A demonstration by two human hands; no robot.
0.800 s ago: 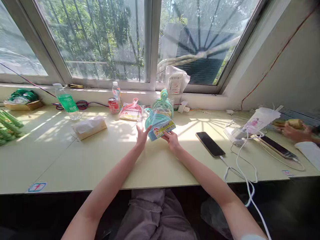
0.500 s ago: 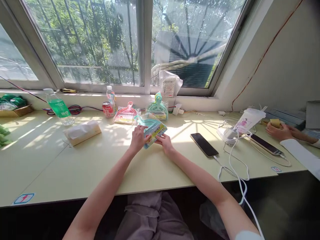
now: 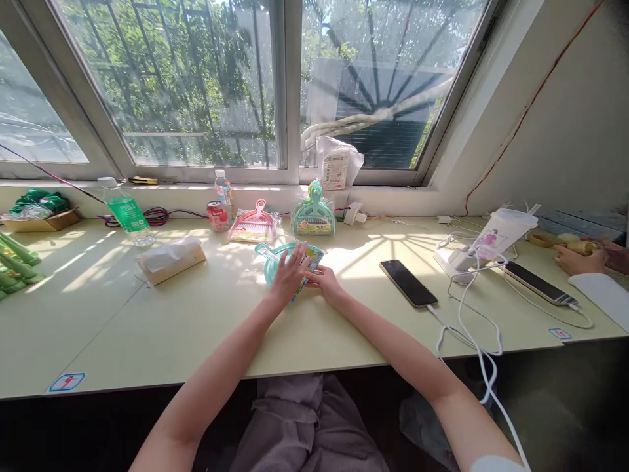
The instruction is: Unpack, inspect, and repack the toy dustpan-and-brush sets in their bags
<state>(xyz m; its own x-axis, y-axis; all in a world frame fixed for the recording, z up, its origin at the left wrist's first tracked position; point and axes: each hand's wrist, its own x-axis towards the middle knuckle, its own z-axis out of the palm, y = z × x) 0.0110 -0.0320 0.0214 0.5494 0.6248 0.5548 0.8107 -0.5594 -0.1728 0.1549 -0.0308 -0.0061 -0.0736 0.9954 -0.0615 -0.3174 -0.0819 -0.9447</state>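
A teal mini dustpan-and-brush set in clear wrapping [image 3: 275, 257] lies flat on the pale yellow desk [image 3: 147, 321]. My left hand [image 3: 289, 275] rests on top of it with fingers stretched out flat. My right hand [image 3: 325, 282] touches the pack's near right edge, its fingers curled at the label; I cannot see whether they pinch it. Behind, a pink set [image 3: 253, 224] lies near the window ledge and a green set [image 3: 313, 215] stands upright against it.
A tissue pack [image 3: 171, 258], a green-label bottle [image 3: 125, 211], a red can [image 3: 215, 214] and a small bottle [image 3: 225, 189] stand at left. A black phone [image 3: 407, 282] with white cables [image 3: 466, 314], a cup [image 3: 506, 233] and another person's hand [image 3: 577, 259] are at right.
The teal set came down from being held up in the air onto the desk. My left hand went from open beside it to lying flat on top.
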